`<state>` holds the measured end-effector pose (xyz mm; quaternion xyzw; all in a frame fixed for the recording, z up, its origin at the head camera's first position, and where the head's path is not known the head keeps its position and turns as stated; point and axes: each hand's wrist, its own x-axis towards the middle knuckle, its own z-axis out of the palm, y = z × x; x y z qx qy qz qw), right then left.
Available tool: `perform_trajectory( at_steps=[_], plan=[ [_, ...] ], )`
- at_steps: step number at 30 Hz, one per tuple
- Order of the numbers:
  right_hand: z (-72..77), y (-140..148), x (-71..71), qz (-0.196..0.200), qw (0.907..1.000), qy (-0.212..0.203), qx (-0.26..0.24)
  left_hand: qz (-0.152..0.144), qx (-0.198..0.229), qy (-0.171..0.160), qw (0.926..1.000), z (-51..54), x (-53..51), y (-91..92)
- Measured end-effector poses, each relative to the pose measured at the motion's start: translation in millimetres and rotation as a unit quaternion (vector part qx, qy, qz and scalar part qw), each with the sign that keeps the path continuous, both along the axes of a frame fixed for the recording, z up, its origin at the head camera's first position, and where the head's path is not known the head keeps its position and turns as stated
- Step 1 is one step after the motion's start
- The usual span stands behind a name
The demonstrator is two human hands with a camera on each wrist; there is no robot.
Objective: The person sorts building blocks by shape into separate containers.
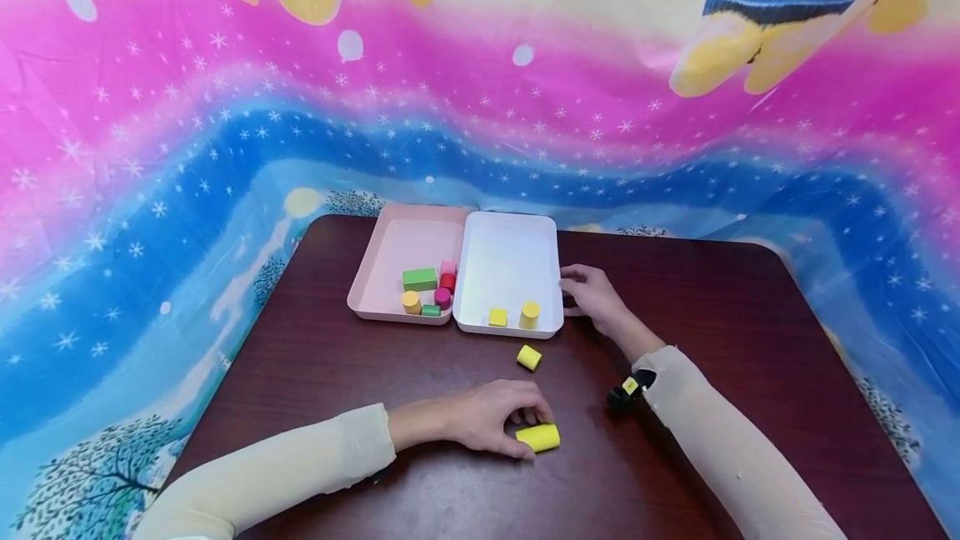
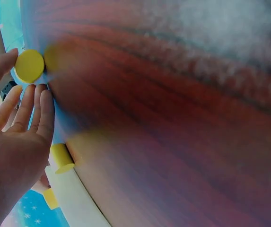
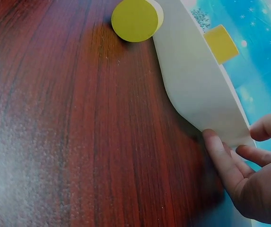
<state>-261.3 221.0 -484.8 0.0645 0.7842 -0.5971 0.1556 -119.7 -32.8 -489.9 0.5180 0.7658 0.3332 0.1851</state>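
A yellow cylinder (image 1: 538, 438) lies on its side on the table; my left hand (image 1: 495, 415) holds it between thumb and fingers. In the left wrist view its round end (image 2: 30, 66) shows between the thumb tip and fingertips. A second, shorter yellow cylinder (image 1: 528, 357) lies between that hand and the white tray (image 1: 510, 227). My right hand (image 1: 596, 298) rests its fingertips against the tray's right outer wall, with nothing gripped. Inside the tray, near its front wall, are a yellow block (image 1: 498, 317) and an upright yellow cylinder (image 1: 529, 314).
Left of the white tray stands a pink tray (image 1: 401, 232), side by side with it. It has several blocks near its front, among them a green block (image 1: 419, 279) and a red cylinder (image 1: 447, 281). A patterned cloth (image 1: 450, 123) hangs behind the dark table (image 1: 315, 365).
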Motion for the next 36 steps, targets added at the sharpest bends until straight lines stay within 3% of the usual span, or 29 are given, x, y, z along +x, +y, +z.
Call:
perform_trajectory(
  at_steps=[15, 26, 36],
  plan=[
    [-2.1, -2.2, 0.7, -0.010, 0.9999, 0.007, 0.001, 0.003, -0.030, 0.006, 0.9995, 3.1, -4.5, -0.9],
    [-5.5, -1.3, 0.3, -0.016, 0.9998, 0.012, -0.005, 0.001, -0.024, 0.015, 0.9996, 2.5, -6.7, -1.5],
    [-5.7, -0.3, 1.0, -0.017, 0.9997, 0.015, -0.006, 0.018, -0.012, 0.026, 0.9994, 16.1, -10.1, -4.5]
  ],
)
